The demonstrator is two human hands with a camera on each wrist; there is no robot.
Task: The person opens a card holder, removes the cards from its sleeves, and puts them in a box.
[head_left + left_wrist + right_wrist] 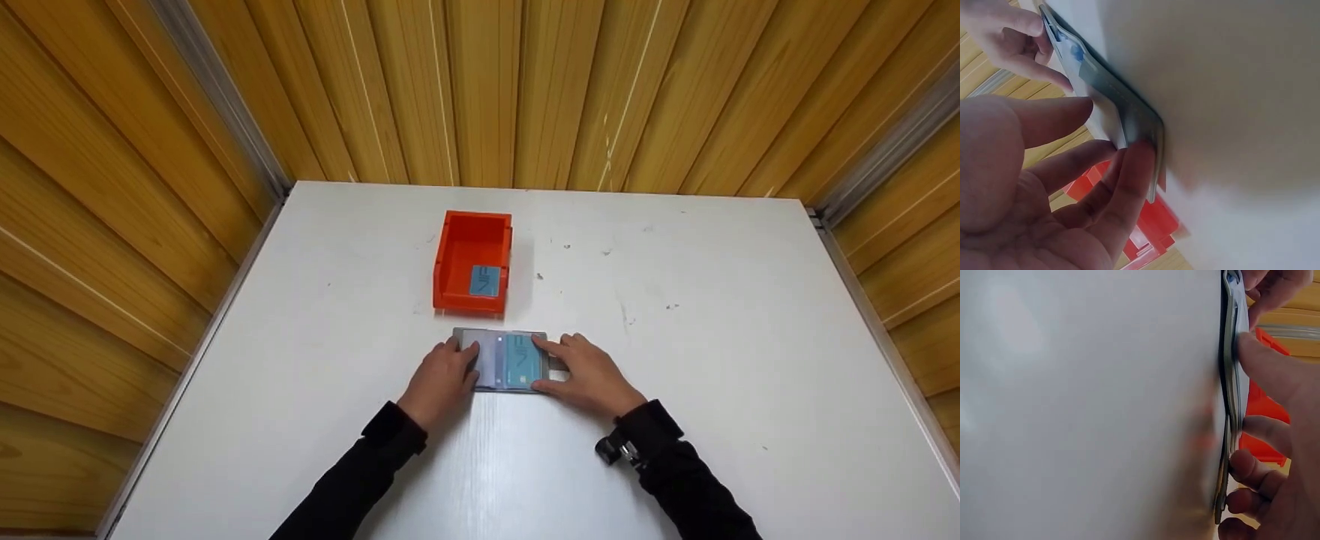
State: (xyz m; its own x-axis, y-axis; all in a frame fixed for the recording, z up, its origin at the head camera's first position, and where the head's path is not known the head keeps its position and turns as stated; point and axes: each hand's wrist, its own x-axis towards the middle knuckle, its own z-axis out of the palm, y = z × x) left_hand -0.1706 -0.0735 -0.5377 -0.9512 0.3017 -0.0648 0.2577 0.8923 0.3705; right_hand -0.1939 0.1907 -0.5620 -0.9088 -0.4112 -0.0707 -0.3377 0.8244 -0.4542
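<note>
An unfolded grey card holder (491, 390) lies on the table, with clear sleeves inside. A blue VIP card (521, 360) shows in its right half. My left hand (439, 379) grips the left end, thumb on the inner face and fingers at the edge, as the left wrist view (1033, 185) shows. At the other end, my right hand (589, 371) holds the right half, thumb and index finger on the card's near and far sides. Other right fingers curl at the holder's end in the right wrist view. A dark tab sticks out beneath that hand.
Behind the holder stands an orange open-front bin (469, 304) with another blue VIP card (485, 280) lying in it. The white table (712, 360) extends to both sides, bounded by wood-pattern walls (480, 90) at the back and sides.
</note>
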